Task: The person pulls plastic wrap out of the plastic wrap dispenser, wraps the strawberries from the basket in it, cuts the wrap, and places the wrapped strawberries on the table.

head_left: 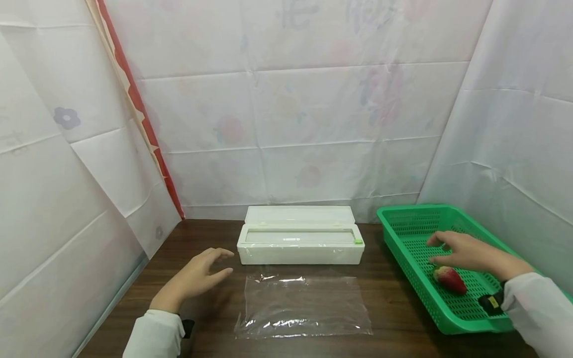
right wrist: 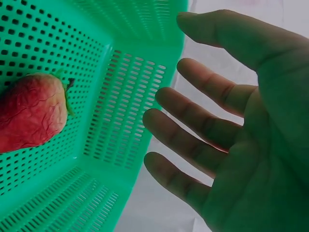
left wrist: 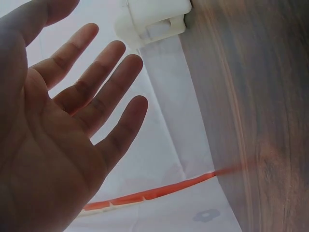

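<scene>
A red strawberry with a pale green top lies on the bottom of the green plastic basket. Over the basket, just above the strawberry, is my right hand, its fingers spread and holding nothing. The strawberry and basket wall show beside that hand in the right wrist view. My left hand hovers above the table with loose, parted fingers, left of a sheet of clear plastic film. Behind the film stands a white cling film dispenser with its lid raised.
The brown wooden table is bordered by white printed cloth walls at the back and both sides. A red strip runs down the left corner. A small green slider sits at the dispenser's right end.
</scene>
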Motion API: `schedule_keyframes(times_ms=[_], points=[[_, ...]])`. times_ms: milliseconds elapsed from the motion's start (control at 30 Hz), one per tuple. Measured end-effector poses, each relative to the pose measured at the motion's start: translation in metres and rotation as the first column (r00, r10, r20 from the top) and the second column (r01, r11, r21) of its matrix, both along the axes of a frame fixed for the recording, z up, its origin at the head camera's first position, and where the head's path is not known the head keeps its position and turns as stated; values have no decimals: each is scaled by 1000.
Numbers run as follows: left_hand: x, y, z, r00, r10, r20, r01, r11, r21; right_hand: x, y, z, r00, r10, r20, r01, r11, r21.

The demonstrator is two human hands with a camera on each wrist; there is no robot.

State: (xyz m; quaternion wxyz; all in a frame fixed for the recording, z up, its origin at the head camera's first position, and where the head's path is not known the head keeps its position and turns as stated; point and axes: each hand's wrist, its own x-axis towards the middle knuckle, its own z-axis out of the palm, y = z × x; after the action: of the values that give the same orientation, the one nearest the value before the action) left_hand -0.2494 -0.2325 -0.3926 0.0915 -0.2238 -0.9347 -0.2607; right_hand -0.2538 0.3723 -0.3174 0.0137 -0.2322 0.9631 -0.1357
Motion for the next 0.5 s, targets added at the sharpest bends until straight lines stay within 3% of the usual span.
schedule_keyframes(times_ms=[200, 500], points=[[0, 0, -2, 1000, 1, 4, -1, 1000, -7, -2, 3, -4, 999, -1, 43, 0, 1000, 5], [-2, -6, -8, 999, 7, 49, -6, 999, -34, -7, 8, -16, 984, -31, 176, 30, 1000, 10]])
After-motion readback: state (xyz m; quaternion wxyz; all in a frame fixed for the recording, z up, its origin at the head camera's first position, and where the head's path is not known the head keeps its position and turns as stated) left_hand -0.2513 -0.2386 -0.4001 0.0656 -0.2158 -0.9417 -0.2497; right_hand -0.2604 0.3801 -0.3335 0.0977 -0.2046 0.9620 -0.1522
